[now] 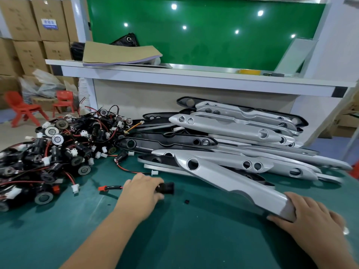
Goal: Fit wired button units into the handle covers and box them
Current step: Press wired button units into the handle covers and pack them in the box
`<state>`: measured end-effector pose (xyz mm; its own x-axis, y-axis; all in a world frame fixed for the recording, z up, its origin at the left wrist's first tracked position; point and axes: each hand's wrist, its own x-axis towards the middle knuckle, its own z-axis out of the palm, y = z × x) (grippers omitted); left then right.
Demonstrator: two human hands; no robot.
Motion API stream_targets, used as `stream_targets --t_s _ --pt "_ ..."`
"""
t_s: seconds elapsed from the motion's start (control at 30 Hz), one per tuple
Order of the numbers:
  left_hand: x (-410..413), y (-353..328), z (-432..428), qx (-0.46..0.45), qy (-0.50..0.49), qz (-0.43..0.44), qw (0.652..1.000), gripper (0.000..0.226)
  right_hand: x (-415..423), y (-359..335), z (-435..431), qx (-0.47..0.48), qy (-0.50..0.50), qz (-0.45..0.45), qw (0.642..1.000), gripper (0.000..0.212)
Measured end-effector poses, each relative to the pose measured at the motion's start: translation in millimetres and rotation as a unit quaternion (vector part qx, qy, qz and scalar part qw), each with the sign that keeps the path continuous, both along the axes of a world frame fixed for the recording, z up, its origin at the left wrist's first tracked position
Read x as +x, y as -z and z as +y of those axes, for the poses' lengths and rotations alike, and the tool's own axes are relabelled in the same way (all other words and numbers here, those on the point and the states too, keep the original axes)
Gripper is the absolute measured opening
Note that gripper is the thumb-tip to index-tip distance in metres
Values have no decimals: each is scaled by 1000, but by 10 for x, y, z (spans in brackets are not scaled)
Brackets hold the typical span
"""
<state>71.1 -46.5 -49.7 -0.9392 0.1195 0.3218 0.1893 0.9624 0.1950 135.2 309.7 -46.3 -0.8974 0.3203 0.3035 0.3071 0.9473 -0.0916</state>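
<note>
At a green mat [194,239], the job looks barely begun. A tangled pile [58,152] of wired button units lies at the left, with a stack [242,133] of silver and black covers just right of it. None of the covers in view shows a button seated in its holes. No packing box is in sight on the mat. Cartons [48,20] stand well back at the upper left, and whether any holds finished pieces cannot be told. One silver cover [233,183] slants out from the stack, its far end lying on the others. The right hand [310,216] grips its near end, fingers wrapped round it. The left hand [140,191] reaches in from below with its fingers closed round a black unit [167,188], whose barrel points toward the cover. The unit's red-and-black wire [110,187] trails off to the left across the mat. Unit and cover are near but apart, and the cover's round hole [193,164] stands empty. Fitting appears to be the step in hand, with boxing yet to come.
</note>
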Motion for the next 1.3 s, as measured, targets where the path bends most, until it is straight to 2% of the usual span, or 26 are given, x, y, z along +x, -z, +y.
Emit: stream_targets --t_s 0.07,0.1,0.13,0.2,0.3,0.37,0.67,0.8,0.83,0.9,0.97,1.03,1.1,1.17,1.3 --pt "66 -180 -22 168 48 81 981 33 -2 1 0 0 -1 2 1000 75" --pt "114 -304 -36 263 70 110 956 36 -1 4 0 0 -3 5 1000 75" --pt "161 -428 -45 365 98 121 918 39 2 10 -5 0 -4 9 1000 74" --pt "212 -604 -41 535 163 130 818 40 9 7 -18 8 -5 9 1000 73" --pt "189 -680 6 651 207 137 717 22 8 12 -23 22 -6 9 1000 74" --pt "157 -646 42 687 212 125 683 21 5 25 -17 25 -9 14 1000 75" --pt "89 -532 55 697 216 87 679 11 -22 116 1 27 -20 61 998 72" --pt "55 -429 180 695 201 67 687 22 -44 149 4 36 -66 135 988 67" --pt "44 -406 211 680 187 64 706 26 -46 154 -6 40 -81 163 982 66" --pt "30 -363 280 609 143 77 776 34 -49 152 -25 42 -99 204 973 72" --pt "14 -331 338 524 115 111 836 28 -53 151 -30 21 -97 221 970 79" --pt "11 -293 385 473 111 124 865 42 -57 153 -13 6 -90 225 970 82" --pt "-12 -257 419 458 120 110 874 58 -60 157 7 4 -88 225 970 82" --pt "-32 -218 438 460 130 89 874 64 -67 165 11 6 -91 221 971 81" --pt "-54 -152 410 521 150 32 840 69 -77 177 22 13 -89 213 973 81"
